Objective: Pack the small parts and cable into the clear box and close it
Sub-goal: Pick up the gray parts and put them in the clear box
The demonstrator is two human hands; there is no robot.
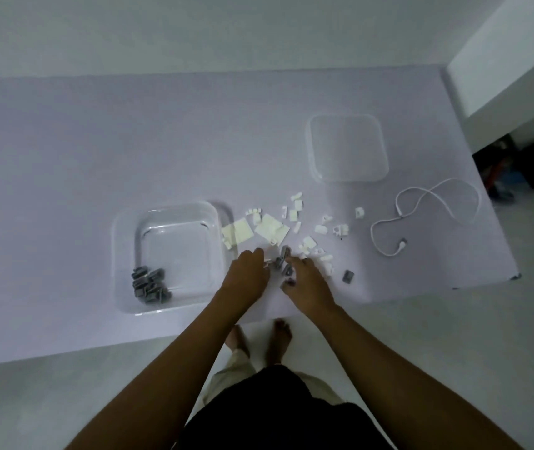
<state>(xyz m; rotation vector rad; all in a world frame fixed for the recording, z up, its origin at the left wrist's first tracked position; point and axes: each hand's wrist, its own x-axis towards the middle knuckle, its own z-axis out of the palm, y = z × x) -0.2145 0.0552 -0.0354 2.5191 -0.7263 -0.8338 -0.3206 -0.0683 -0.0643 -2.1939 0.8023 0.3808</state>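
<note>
Head | lid (347,147) far right | cable (428,216) beside white parts (294,222)

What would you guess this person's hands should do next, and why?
Probably gather the loose grey parts between the left hand and right hand and drop them into the clear box. A pile of grey parts already lies in its near corner, so matching pieces likely go there first. The white parts, cable and lid remain on the table.

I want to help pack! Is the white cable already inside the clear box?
No, the white cable lies loose on the table, far to the right of the clear box, which holds only grey parts.
</note>
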